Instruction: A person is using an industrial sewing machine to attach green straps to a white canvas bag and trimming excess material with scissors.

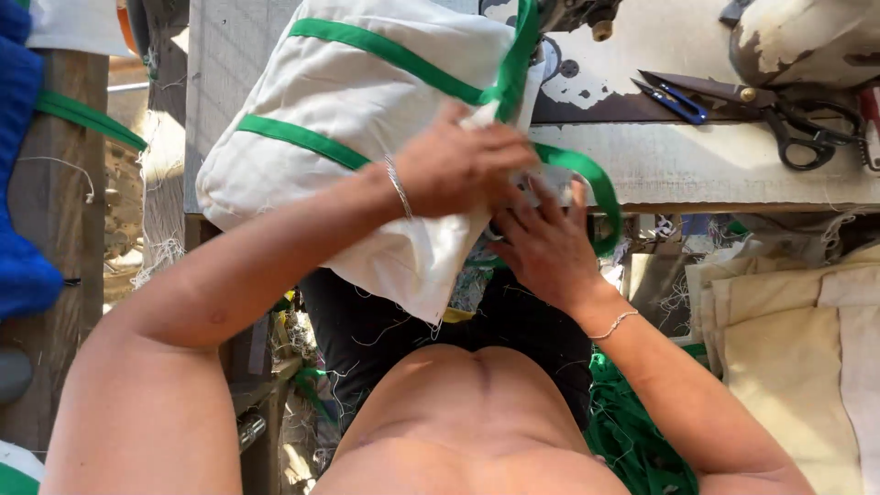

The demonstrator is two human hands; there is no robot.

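Far left: a blue cloth [20, 183] hangs beside a wooden post [55, 220]. Centre: the white cloth bag [339, 101] with green bands rests on the edge of the sewing table [715, 165]; the left hand [454, 165] is closed over its lower corner, and the right hand [548, 247] pinches the same corner beside the green strap [596, 188] from beneath. Right: black scissors [788, 124] and small blue snips [674, 99] lie on the table, with cream fabric pieces [797, 339] stacked below.

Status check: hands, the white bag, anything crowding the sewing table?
Left hand and right hand both gripping white bag at its green strap. Scissors and blue snips lie apart on the table.
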